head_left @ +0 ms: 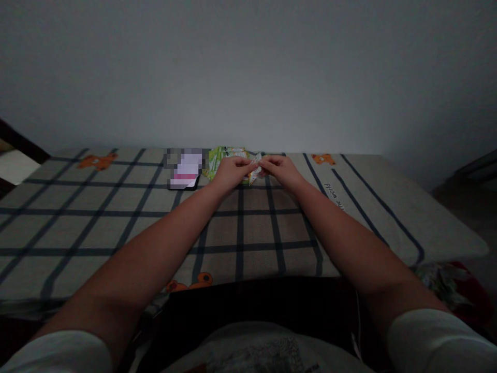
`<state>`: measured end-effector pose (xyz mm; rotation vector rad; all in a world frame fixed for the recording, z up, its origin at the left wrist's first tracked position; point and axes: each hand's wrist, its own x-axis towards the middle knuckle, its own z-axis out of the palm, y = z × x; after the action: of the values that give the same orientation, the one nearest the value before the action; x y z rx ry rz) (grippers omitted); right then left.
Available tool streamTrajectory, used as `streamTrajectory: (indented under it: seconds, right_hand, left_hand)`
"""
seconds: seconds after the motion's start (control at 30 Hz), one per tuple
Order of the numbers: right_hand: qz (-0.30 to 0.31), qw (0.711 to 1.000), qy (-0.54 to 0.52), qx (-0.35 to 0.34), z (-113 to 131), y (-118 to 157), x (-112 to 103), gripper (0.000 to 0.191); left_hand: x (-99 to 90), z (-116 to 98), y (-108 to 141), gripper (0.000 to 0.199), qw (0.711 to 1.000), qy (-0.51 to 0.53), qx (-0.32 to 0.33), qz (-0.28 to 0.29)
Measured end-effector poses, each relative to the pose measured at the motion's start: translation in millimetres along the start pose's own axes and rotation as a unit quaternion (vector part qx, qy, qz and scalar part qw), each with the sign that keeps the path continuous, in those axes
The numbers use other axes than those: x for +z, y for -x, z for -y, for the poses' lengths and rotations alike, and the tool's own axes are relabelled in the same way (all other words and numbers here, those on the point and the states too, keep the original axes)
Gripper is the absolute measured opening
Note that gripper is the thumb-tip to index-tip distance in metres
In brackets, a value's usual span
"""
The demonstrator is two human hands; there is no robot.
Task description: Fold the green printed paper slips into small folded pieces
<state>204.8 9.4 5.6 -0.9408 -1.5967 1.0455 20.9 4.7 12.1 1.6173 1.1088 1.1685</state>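
Observation:
My left hand [232, 172] and my right hand [280, 170] meet near the back of the table. Between their fingertips they pinch a small crinkled wrapper [254, 168], whitish with some colour on it. Both hands have their fingers closed on it. Just behind and beside my left hand lie green and white packets [225, 153], partly covered by that hand. What is inside the wrapper cannot be made out.
A phone [186, 171] with a lit, blurred screen lies left of the packets. The table [256, 223] has a checked cloth with orange bear prints and stands against a grey wall [248, 77]. A red patterned cloth [458, 290] is at the lower right.

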Motion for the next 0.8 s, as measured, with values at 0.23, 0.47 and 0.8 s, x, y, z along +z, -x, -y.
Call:
streamTrajectory:
  seconds: [0.23,0.47,0.8]
  right_hand:
    - [-0.025,0.999,-0.045,0.006,-2.7,-1.7,-0.4,0.039]
    - [-0.049,0.996,-0.072,0.017,-6.3,-5.3,-1.9,0.040]
    - [0.038,0.994,-0.069,0.072,-4.7,-0.4,-0.1,0.034]
  left_hand:
    - [3.0,-0.8,2.5,0.039,0.999,0.030,0.008,0.020]
    - [2.0,-2.2,2.0,0.035,0.998,0.045,-0.041,0.016]
    - [-1.1,5.0,-4.8,0.026,0.998,0.060,-0.033,0.000]
